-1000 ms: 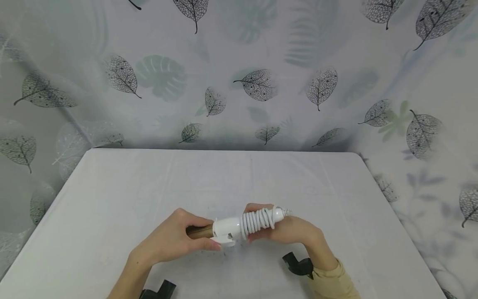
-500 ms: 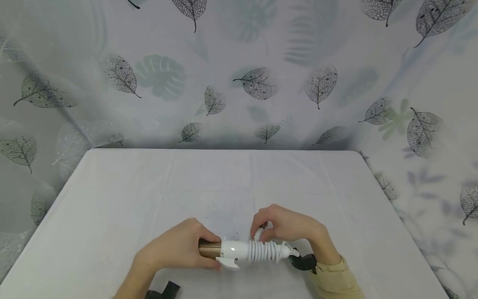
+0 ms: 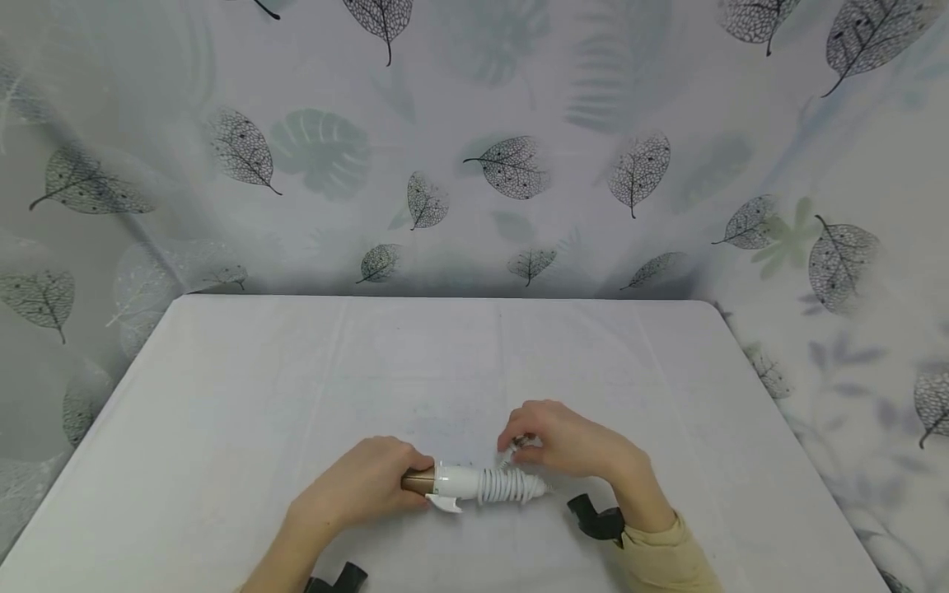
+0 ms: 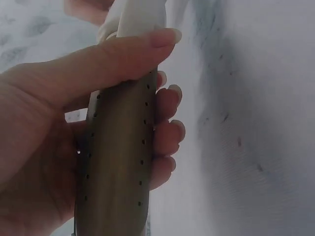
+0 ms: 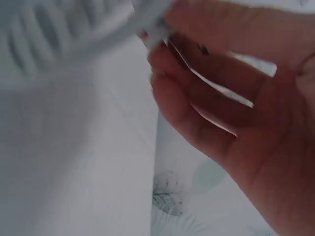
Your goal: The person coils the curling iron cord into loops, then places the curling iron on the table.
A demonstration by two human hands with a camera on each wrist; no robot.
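Note:
A white curling iron (image 3: 455,482) with a bronze barrel lies sideways just in front of me. My left hand (image 3: 356,486) grips the barrel, thumb and fingers wrapped round it. In the left wrist view, rows of small holes run along the barrel (image 4: 115,162). A white lever (image 3: 445,502) juts from the near side. The coiled white cord (image 3: 504,486) is wound round the handle. Beyond the handle, my right hand (image 3: 574,441) pinches the cord's free end, with what looks like a plug partly hidden in the fingers. In the right wrist view, the cord (image 5: 98,56) runs blurred to the fingertips.
A white cloth covers the table (image 3: 415,354). Leaf-printed curtains (image 3: 474,123) hang behind it and along both sides. Black wrist mounts (image 3: 596,520) sit close to each wrist, near the table's front.
The right hand has shifted from under the wound handle to its far side and now pinches the cord's end. The left hand has lowered the curling iron and moved slightly right, still gripping its barrel.

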